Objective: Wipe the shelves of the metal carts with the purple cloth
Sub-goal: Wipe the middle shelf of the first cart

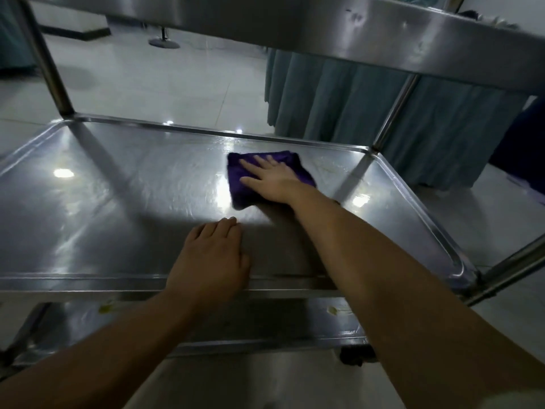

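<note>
The purple cloth (pixel 267 175) lies folded flat on the cart's middle shelf (pixel 118 184), toward its far right corner. The right hand (pixel 272 180) presses on it with straight, spread fingers — no grip closed round it. The left hand (pixel 212 258) rests flat by the shelf's near rim. Soft and light, the cloth should slide easily on the slick steel — best pressed at its middle.

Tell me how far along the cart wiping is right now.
In hand: the right hand presses the purple cloth flat on the middle shelf, toward its far right; the left hand rests on that shelf's near edge. Done: faint streaks near the cloth suggest some wiping there, though I cannot tell how much. Left: likely the rest of this shelf and the lower shelf; the top shelf shows only its edge.
</note>
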`<action>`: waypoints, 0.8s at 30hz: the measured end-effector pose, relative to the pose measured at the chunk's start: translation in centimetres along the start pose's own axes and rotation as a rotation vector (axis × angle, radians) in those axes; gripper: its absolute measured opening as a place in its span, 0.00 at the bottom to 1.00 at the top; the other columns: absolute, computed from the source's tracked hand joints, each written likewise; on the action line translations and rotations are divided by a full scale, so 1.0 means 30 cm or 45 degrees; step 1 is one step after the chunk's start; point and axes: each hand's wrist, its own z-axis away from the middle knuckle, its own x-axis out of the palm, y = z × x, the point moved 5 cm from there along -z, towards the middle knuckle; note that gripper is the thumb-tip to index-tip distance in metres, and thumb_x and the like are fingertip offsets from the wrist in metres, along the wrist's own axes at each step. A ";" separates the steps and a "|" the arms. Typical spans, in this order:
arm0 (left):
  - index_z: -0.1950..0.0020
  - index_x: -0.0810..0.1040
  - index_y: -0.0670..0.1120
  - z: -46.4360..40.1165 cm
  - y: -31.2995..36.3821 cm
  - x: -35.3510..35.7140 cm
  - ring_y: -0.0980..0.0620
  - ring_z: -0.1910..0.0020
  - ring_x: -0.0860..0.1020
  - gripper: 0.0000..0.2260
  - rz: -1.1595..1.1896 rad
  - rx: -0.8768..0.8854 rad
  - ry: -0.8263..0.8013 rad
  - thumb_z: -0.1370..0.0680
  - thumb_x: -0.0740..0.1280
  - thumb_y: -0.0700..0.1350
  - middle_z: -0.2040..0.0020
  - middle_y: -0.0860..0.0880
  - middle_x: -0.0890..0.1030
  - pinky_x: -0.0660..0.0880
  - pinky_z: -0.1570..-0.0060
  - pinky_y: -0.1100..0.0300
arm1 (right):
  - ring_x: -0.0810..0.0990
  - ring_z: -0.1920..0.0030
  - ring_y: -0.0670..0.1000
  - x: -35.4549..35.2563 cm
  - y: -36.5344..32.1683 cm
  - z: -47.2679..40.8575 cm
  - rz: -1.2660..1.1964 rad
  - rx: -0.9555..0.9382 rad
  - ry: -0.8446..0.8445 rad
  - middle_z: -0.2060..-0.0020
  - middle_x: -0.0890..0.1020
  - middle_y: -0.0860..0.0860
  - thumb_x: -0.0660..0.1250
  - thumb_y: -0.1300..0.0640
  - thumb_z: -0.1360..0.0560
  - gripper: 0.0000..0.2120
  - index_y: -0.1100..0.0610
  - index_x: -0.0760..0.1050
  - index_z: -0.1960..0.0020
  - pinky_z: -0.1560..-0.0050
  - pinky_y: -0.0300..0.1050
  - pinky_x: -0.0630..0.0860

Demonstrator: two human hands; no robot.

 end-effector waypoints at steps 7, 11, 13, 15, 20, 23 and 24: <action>0.36 0.76 0.44 0.005 -0.010 0.019 0.47 0.38 0.75 0.26 -0.018 -0.029 0.033 0.24 0.49 0.55 0.36 0.45 0.77 0.67 0.36 0.50 | 0.48 0.22 0.58 -0.011 0.680 0.213 0.106 0.602 0.051 0.21 0.48 0.49 0.27 0.22 0.35 0.47 0.42 0.48 0.22 0.25 0.58 0.48; 0.36 0.76 0.42 0.011 -0.015 0.029 0.46 0.39 0.76 0.25 -0.013 -0.030 0.026 0.24 0.50 0.54 0.38 0.44 0.77 0.69 0.37 0.49 | 0.45 0.22 0.57 -0.020 0.770 0.365 0.008 0.862 0.102 0.21 0.48 0.51 0.44 0.39 0.18 0.27 0.43 0.45 0.22 0.25 0.55 0.44; 0.36 0.76 0.42 0.014 -0.016 0.028 0.46 0.40 0.76 0.25 -0.036 -0.026 0.028 0.24 0.51 0.53 0.38 0.44 0.78 0.69 0.37 0.49 | 0.44 0.22 0.57 -0.019 0.743 0.355 -0.061 0.920 0.095 0.21 0.47 0.51 0.44 0.38 0.18 0.27 0.42 0.44 0.22 0.25 0.56 0.42; 0.37 0.77 0.42 0.015 -0.016 0.023 0.46 0.40 0.77 0.25 -0.044 -0.023 0.025 0.24 0.52 0.53 0.39 0.44 0.78 0.70 0.38 0.49 | 0.43 0.22 0.58 -0.019 0.684 0.320 -0.119 0.975 0.094 0.21 0.46 0.52 0.45 0.37 0.19 0.28 0.42 0.45 0.22 0.25 0.58 0.41; 0.33 0.73 0.43 0.007 -0.015 0.018 0.47 0.35 0.73 0.28 0.000 -0.019 0.005 0.24 0.47 0.55 0.34 0.44 0.75 0.65 0.34 0.50 | 0.44 0.22 0.58 0.006 0.366 0.194 -0.061 0.622 0.121 0.21 0.45 0.51 0.45 0.36 0.20 0.28 0.41 0.44 0.22 0.26 0.58 0.42; 0.35 0.74 0.44 -0.002 -0.012 0.010 0.48 0.36 0.73 0.27 0.013 -0.011 0.023 0.24 0.48 0.55 0.36 0.45 0.76 0.66 0.35 0.50 | 0.41 0.22 0.56 0.060 0.123 0.201 0.000 0.273 0.075 0.21 0.44 0.50 0.45 0.35 0.20 0.28 0.39 0.43 0.22 0.26 0.56 0.40; 0.36 0.75 0.45 -0.003 -0.013 0.008 0.48 0.37 0.74 0.25 0.009 -0.009 0.033 0.24 0.49 0.55 0.37 0.45 0.77 0.67 0.36 0.50 | 0.40 0.22 0.56 0.079 0.071 0.224 0.012 0.181 0.055 0.21 0.43 0.49 0.44 0.35 0.20 0.28 0.38 0.43 0.23 0.26 0.56 0.39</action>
